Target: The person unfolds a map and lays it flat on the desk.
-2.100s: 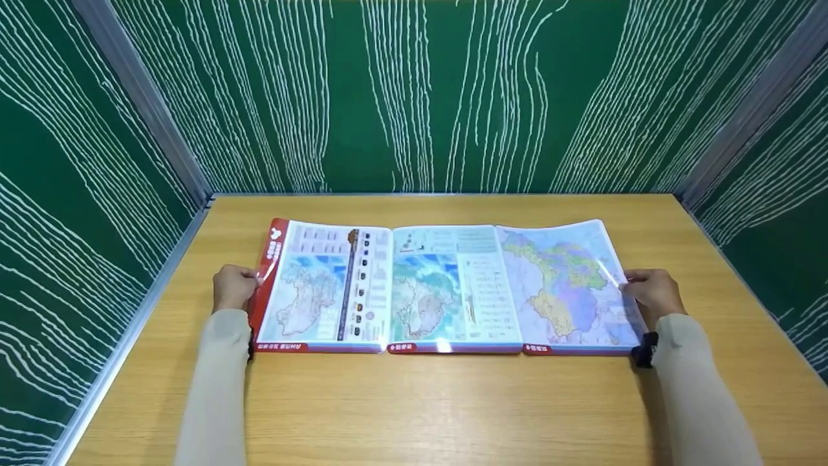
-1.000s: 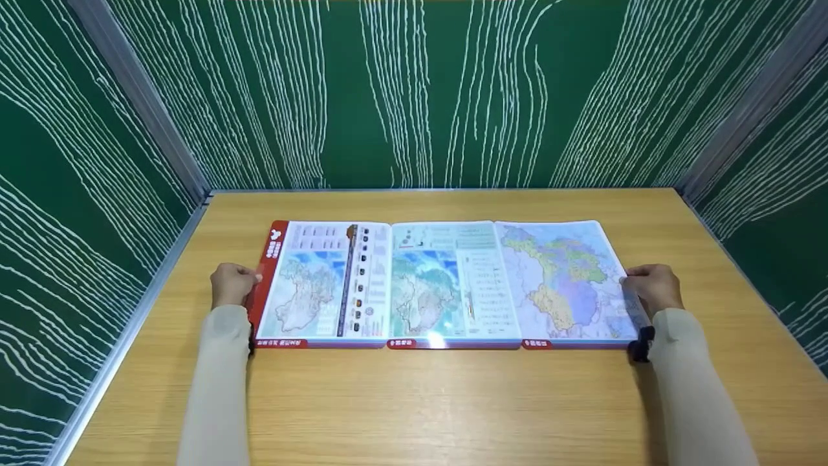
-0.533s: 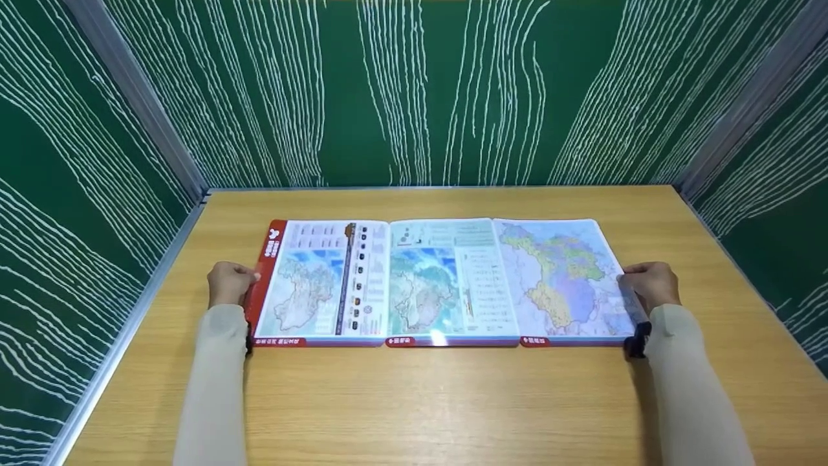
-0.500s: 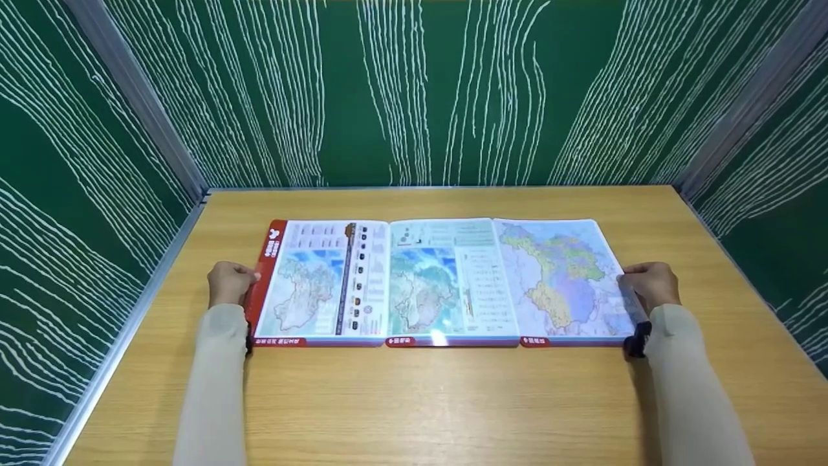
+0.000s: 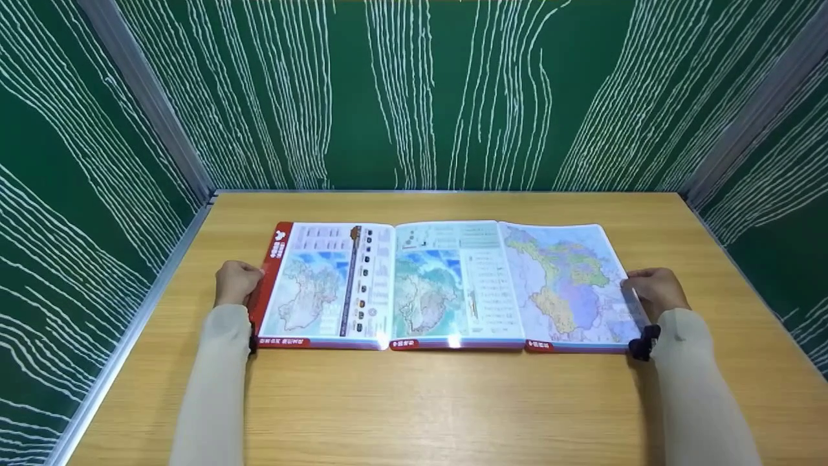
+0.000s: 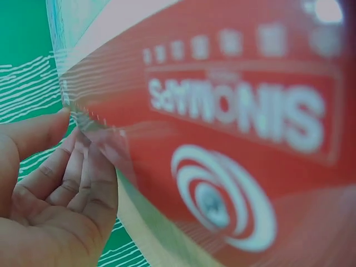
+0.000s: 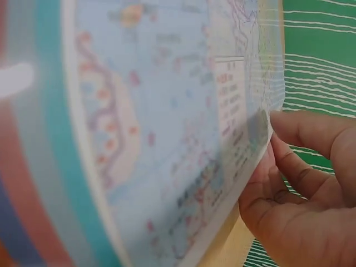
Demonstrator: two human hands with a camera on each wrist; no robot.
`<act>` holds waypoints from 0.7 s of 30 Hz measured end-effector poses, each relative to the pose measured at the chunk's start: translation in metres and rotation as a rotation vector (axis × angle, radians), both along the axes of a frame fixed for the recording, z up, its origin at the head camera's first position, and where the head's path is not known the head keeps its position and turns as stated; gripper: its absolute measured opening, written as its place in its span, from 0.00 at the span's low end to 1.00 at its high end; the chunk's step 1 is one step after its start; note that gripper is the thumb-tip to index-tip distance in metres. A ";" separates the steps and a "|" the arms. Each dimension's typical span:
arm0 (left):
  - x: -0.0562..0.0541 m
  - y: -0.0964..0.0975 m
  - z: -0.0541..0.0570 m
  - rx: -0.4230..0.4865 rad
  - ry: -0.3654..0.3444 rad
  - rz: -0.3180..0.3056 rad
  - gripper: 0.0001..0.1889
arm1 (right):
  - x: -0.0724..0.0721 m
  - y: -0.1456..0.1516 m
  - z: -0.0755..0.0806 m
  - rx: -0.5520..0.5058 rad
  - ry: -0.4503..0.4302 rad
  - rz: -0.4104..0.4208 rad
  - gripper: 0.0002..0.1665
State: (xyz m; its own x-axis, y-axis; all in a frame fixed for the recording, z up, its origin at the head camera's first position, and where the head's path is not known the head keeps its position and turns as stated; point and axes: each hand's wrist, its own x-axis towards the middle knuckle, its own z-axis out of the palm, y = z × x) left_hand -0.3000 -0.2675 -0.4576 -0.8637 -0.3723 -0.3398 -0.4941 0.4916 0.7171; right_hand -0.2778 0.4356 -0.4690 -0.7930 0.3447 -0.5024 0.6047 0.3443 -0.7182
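Note:
A glossy folding map (image 5: 453, 285) lies spread over the middle of the table, its three panels side by side with creases between them. Along its left side runs a red strip (image 6: 222, 128), printed with SINOMAPS in white. My left hand (image 5: 238, 283) pinches that red edge between thumb and fingers. At the opposite end my right hand (image 5: 656, 289) pinches the edge of the panel with the coloured map; the right wrist view shows the thumb (image 7: 300, 128) on top and curled fingers beneath the sheet.
The wooden table (image 5: 440, 408) extends in front of the map and to both sides. A green wall with white wavy lines (image 5: 440, 97) stands behind it, and similar walls flank it, joined by grey metal posts (image 5: 152, 97). Dark straps (image 5: 643, 343) sit at the wrists.
Both hands keep their hold on the map's two ends. The right panel, raised at its far corner about two seconds ago, now lies flatter. The view shifts slightly.

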 end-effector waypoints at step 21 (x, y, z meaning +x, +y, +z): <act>-0.004 0.026 0.021 -0.143 0.042 -0.073 0.31 | 0.006 -0.010 0.023 0.247 0.102 0.249 0.44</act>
